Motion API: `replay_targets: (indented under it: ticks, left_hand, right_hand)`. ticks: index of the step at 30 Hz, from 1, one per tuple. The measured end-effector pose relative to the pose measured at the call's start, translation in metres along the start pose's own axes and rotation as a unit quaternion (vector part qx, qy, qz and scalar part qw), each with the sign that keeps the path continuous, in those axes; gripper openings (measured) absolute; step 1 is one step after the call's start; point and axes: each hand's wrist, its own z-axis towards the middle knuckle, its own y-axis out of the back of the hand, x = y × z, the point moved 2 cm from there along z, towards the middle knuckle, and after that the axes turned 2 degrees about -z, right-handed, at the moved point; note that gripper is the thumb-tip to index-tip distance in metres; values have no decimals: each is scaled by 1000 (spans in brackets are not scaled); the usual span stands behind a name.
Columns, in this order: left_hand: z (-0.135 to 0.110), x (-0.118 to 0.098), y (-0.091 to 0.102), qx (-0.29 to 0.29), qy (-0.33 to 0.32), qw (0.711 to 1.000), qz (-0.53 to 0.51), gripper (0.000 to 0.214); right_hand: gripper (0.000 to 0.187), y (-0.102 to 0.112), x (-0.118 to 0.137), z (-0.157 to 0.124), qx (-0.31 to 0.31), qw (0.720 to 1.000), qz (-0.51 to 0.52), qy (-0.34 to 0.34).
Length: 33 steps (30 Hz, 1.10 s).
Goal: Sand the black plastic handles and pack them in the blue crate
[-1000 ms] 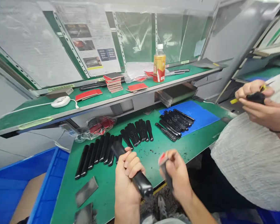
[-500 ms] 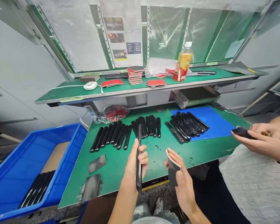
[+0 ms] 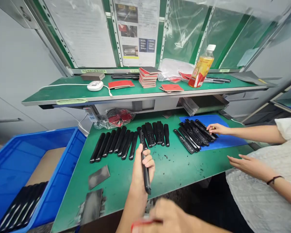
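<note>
Eight long, rounded black pieces (image 3: 114,141) line the green worktop (image 3: 122,181) at eight o'clock; one slim black piece (image 3: 146,178) is at six, two flat grey rectangular pads (image 3: 99,177) between seven and eight, one yellow-and-red plastic bottle (image 3: 201,70) at two.

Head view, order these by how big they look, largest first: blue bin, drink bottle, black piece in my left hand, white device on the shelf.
1. Blue bin
2. Drink bottle and black piece in your left hand: unsure; the piece is longer but slimmer, and nearer the camera
3. White device
</note>
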Motion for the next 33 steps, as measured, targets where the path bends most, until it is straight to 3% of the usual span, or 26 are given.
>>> replay_targets:
  ticks: [3,6,9,13,16,19,22,26,31,33]
  left_hand:
    - [2,-19,1,19,-25,998,-48,42]
    - [-1,-32,0,24,-26,996,-85,38]
    - [-3,-43,1,41,-43,991,-122,37]
    - [-9,-55,5,119,-57,984,-115,34]
    - [-17,-64,10,127,-53,984,-113,37]
    - [-26,-69,14,130,-52,985,-103,41]
    - [-31,-67,13,132,-60,987,-76,41]
    - [-33,-64,12,116,-81,989,-44,40]
    - [-21,-65,25,76,-122,990,-5,39]
    - [-2,-66,39,9,-172,975,139,37]
  right_hand:
    - [29,-3,0,3,27,999,8,32]
    - [41,3,-2,12,-1,999,-7,33]
    - [40,0,-5,18,-32,999,-8,15]
    - [38,-22,-9,12,-73,996,37,-44]
    - [37,-39,-15,0,-136,982,37,-122]
    - [34,-38,-28,-13,-184,958,42,-217]
    - [40,-9,-56,-30,-189,929,87,-304]
    - [51,54,-112,-61,-177,880,158,-411]
    - [52,137,-188,-91,-203,865,169,-426]
    - [57,172,-218,-106,-239,861,148,-424]
